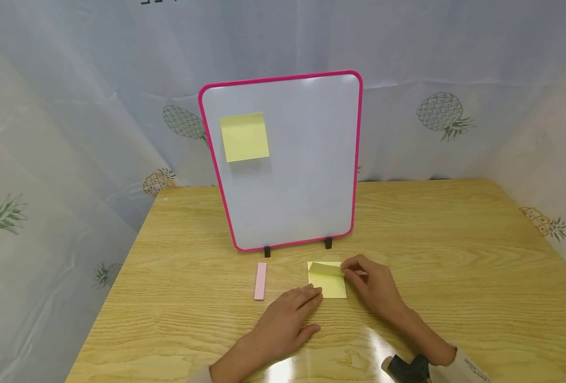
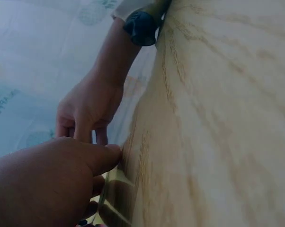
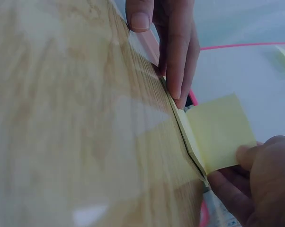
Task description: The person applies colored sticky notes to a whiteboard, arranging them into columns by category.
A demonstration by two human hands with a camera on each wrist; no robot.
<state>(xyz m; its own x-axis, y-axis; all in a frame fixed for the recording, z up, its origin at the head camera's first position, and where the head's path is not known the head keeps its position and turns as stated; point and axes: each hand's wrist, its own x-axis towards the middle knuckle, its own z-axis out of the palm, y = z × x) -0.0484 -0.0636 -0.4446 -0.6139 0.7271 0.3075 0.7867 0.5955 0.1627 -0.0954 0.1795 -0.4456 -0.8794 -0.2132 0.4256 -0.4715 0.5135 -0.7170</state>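
A yellow sticky note pad (image 1: 330,290) lies on the wooden table, in front of the whiteboard. My right hand (image 1: 376,290) pinches the top sticky note (image 3: 223,132) by its lower right corner between thumb and fingers. That sheet is bent up and away from the pad, still joined along the far edge. My left hand (image 1: 283,322) rests with its fingers stretched out, fingertips on the pad's left side. The left wrist view shows mostly the back of that hand, and the pad is largely hidden there.
A pink-framed whiteboard (image 1: 307,159) stands on small black feet behind the pad. One yellow sticky note (image 1: 244,137) is on its upper left. A narrow pink pad (image 1: 260,281) lies left of the yellow pad. Patterned curtain (image 1: 407,48) surrounds the wooden table (image 1: 455,239).
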